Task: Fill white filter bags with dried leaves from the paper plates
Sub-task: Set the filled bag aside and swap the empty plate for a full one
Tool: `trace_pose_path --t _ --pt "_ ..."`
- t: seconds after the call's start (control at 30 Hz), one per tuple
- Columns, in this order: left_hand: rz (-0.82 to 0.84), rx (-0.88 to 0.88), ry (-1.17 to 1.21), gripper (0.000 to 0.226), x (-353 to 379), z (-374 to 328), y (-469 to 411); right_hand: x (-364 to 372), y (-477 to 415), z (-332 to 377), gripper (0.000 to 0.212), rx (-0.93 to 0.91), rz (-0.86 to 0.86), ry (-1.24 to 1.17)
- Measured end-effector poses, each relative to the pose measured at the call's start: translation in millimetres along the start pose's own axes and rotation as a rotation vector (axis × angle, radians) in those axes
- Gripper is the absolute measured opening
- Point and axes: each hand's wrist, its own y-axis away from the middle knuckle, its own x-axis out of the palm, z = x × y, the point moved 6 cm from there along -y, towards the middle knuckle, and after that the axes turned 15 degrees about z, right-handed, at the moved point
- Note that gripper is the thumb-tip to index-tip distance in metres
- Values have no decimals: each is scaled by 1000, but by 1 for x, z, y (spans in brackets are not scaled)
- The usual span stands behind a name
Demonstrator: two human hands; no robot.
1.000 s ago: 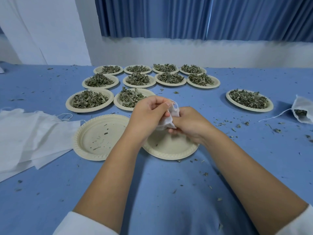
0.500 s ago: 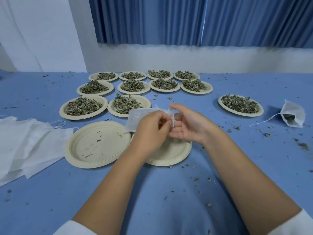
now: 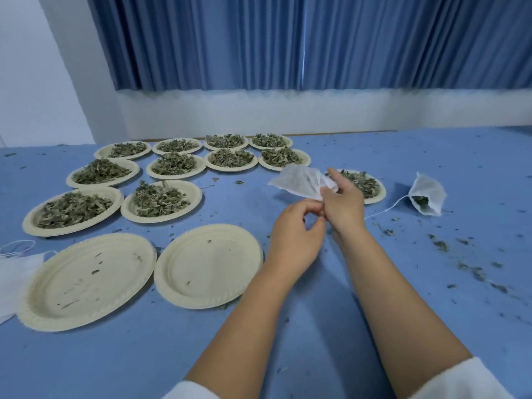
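Observation:
An empty white filter bag (image 3: 299,181) is held up above the blue table. My right hand (image 3: 342,204) pinches it at its right edge, just in front of a plate of dried leaves (image 3: 372,187). The curled fingertips of my left hand (image 3: 296,237) pinch the bag's lower corner, right against my right hand. Several more paper plates heaped with dried leaves (image 3: 159,198) stand in rows at the back left.
Two empty paper plates (image 3: 86,280) (image 3: 208,264) lie near me on the left. A stack of white bags (image 3: 14,272) sits at the left edge. A filled bag (image 3: 427,194) with a trailing string lies at the right. Leaf crumbs (image 3: 440,246) litter the cloth.
Both hands carried the bag rightward, off the empty plate and toward the single leaf plate. The bag has spread out from a crumpled wad. The view has swung up.

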Motion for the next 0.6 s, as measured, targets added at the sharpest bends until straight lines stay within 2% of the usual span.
trace_pose_path --t 0.2,0.3,0.37,0.5,0.53,0.6 --pt "-2 -84 185 30 63 -8 -36 -54 -26 -15 43 18 -246 -262" --pt "27 -103 169 31 73 -6 -44 -72 -32 -21 46 4 -378 -356" --pt "39 -130 144 31 72 0 -44 -83 -35 -27 47 26 -407 -462" --pt "-6 -196 181 27 66 8 -40 -97 -39 -34 34 117 -366 -617" --pt "-15 -204 188 26 64 8 -39 -96 -37 -35 32 151 -365 -724" --pt "-20 -213 191 25 64 8 -38 -101 -36 -41 23 205 -374 -643"
